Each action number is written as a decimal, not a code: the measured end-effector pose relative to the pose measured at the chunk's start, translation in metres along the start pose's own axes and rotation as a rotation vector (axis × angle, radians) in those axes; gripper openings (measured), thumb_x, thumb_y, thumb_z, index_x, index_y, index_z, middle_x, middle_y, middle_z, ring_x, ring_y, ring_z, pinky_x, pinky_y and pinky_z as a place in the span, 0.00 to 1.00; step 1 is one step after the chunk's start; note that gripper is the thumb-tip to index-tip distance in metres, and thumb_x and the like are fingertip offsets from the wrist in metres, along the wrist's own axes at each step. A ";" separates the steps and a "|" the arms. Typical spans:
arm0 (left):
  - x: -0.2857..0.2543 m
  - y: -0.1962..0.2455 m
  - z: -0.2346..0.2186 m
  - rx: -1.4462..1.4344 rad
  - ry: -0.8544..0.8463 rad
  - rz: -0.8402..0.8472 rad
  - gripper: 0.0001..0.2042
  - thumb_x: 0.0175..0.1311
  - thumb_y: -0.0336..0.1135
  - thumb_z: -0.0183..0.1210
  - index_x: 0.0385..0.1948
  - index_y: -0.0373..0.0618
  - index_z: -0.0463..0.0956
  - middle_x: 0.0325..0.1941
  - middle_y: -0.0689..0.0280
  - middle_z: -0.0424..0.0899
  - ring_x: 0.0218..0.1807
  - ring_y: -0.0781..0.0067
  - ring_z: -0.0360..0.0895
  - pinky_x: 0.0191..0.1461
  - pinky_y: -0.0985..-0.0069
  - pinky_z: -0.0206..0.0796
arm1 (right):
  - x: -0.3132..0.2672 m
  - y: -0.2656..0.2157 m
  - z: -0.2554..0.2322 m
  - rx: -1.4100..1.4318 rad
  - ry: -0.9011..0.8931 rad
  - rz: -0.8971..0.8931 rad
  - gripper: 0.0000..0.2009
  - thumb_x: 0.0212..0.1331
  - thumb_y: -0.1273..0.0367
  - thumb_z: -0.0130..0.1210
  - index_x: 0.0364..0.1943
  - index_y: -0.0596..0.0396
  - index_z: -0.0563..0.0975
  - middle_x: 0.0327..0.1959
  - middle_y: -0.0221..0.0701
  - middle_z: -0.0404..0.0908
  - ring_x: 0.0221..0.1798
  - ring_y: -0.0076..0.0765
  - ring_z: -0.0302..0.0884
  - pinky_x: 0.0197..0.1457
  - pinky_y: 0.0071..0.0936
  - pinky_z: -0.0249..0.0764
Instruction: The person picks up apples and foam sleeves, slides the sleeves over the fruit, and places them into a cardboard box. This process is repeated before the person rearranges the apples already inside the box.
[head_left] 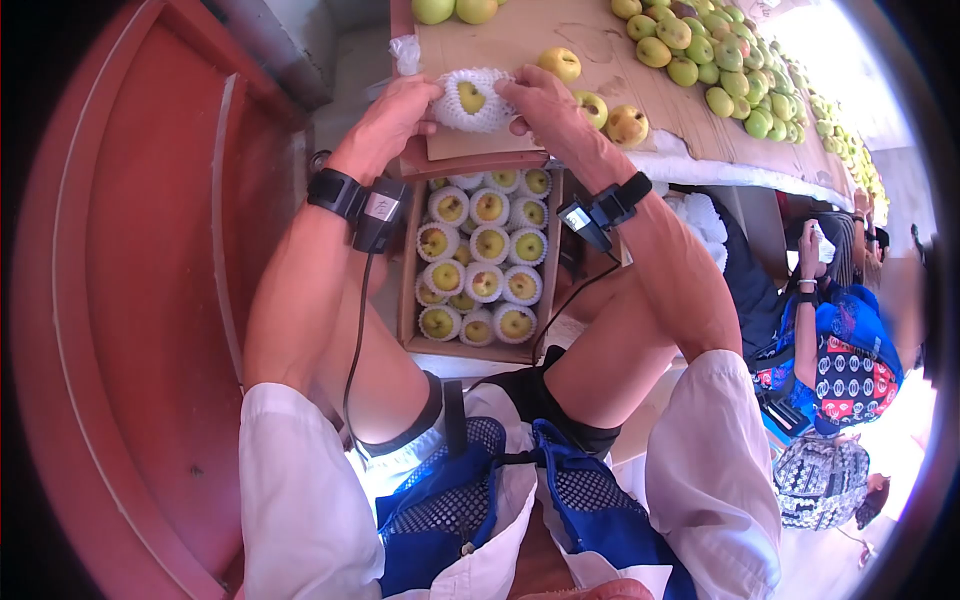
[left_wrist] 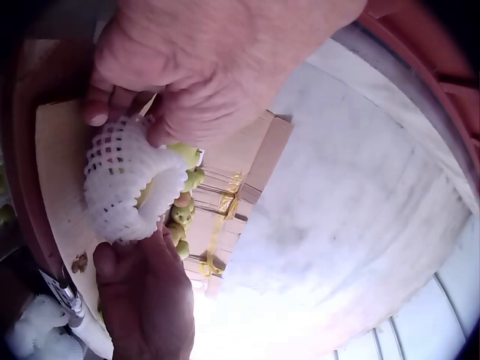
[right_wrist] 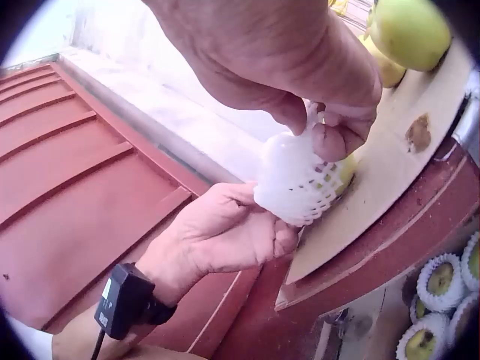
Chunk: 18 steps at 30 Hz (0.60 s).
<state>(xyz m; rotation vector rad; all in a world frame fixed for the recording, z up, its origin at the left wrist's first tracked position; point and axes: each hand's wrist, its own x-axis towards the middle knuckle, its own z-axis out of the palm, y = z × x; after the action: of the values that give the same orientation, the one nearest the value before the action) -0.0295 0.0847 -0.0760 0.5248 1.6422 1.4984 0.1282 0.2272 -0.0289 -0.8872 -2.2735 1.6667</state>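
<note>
Over the cardboard-topped table, both hands hold a white foam fruit net [head_left: 485, 119] with a yellow-green apple [head_left: 469, 96] inside it. My left hand [head_left: 402, 112] grips the net's left side, its thumb and fingers at the edge in the left wrist view. Opposite it, my right hand [head_left: 548, 103] pinches the net's right edge between thumb and finger, seen closely in the right wrist view. Part of the apple [right_wrist: 346, 173] shows past the mesh there. Just right of the right hand lie loose apples [head_left: 627, 125].
Below the table edge stands a cardboard box [head_left: 408, 300] of apples in foam nets. A large pile of apples [head_left: 735, 60] covers the table's far right. Red metal panelling [head_left: 150, 300] rises at the left. Spare foam nets [head_left: 703, 225] and other people are at the right.
</note>
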 end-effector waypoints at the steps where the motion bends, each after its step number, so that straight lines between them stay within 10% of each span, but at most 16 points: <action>1: 0.002 -0.002 -0.003 0.009 -0.007 0.003 0.08 0.73 0.34 0.51 0.44 0.42 0.77 0.39 0.70 0.79 0.37 0.79 0.74 0.37 0.79 0.67 | 0.004 0.006 0.002 0.006 0.007 -0.014 0.16 0.67 0.60 0.57 0.45 0.59 0.75 0.29 0.27 0.75 0.24 0.19 0.71 0.24 0.22 0.63; 18: 0.002 -0.001 0.021 0.073 0.242 0.041 0.11 0.76 0.35 0.47 0.46 0.39 0.76 0.34 0.68 0.79 0.30 0.80 0.71 0.28 0.80 0.62 | 0.043 0.040 0.030 0.117 0.306 -0.024 0.13 0.68 0.65 0.56 0.46 0.63 0.76 0.35 0.39 0.82 0.38 0.32 0.79 0.42 0.33 0.76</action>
<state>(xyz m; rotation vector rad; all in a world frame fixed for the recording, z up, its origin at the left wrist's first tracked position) -0.0136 0.0985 -0.0766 0.4313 1.8890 1.5860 0.0938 0.2353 -0.0847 -1.0055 -1.9565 1.5166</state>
